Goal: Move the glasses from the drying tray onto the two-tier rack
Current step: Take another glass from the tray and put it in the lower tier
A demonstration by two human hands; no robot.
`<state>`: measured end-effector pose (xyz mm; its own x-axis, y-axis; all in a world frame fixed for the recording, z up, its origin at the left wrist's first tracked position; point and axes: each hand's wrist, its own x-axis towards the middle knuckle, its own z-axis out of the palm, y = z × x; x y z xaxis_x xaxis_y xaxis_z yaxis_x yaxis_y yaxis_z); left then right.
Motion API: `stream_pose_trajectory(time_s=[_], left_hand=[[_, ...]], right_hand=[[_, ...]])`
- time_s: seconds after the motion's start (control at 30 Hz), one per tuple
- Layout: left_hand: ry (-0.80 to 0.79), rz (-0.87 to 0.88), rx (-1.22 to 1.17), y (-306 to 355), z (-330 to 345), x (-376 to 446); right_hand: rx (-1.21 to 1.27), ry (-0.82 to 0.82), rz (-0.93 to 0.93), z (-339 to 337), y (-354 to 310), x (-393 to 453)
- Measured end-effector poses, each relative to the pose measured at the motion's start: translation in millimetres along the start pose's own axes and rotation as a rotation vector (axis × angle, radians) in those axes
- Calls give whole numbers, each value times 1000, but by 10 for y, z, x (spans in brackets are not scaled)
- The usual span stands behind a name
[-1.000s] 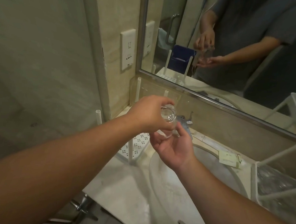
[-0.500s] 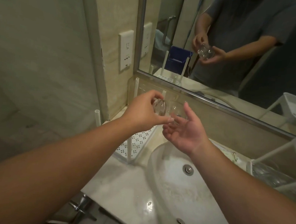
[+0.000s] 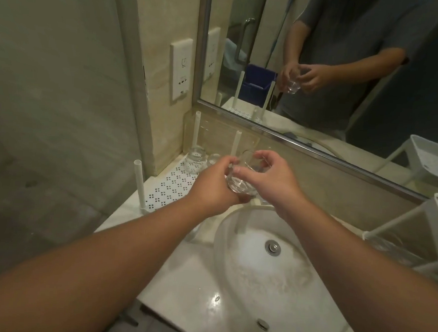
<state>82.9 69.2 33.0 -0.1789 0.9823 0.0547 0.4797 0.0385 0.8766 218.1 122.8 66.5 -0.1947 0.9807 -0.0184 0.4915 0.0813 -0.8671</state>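
Note:
A clear glass (image 3: 241,177) is held in the air between both hands, above the sink's far rim. My left hand (image 3: 212,188) grips its lower side. My right hand (image 3: 268,180) pinches its rim and upper side from the right. The white perforated drying tray (image 3: 169,186) with upright white posts lies on the counter at the left corner. Two more clear glasses (image 3: 196,159) stand upside down at its far end. The white two-tier rack (image 3: 437,230) stands at the right edge, with something clear on its lower tier.
A white oval sink (image 3: 258,265) with a metal drain fills the counter below my hands. A large mirror (image 3: 346,71) runs along the back wall. A wall socket plate (image 3: 180,68) sits left of the mirror, and a glass partition stands at the far left.
The glass has come down and turned more upright. My right hand, open under it before, now closes on its rim. The view has tilted down, showing the tray's glasses.

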Motion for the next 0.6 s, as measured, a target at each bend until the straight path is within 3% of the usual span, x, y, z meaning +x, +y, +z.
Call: stream_pose_trajectory(time_s=[0.2, 0.3, 0.6], left_hand=[[21, -43, -339, -110, 412, -73], [29, 39, -221, -91, 536, -96], [-150, 68, -206, 122, 1231, -176]], right_hand=[[-239, 41, -160, -82, 117, -122], [-259, 60, -154, -189, 210, -174], [-272, 197, -17, -721, 767, -475]])
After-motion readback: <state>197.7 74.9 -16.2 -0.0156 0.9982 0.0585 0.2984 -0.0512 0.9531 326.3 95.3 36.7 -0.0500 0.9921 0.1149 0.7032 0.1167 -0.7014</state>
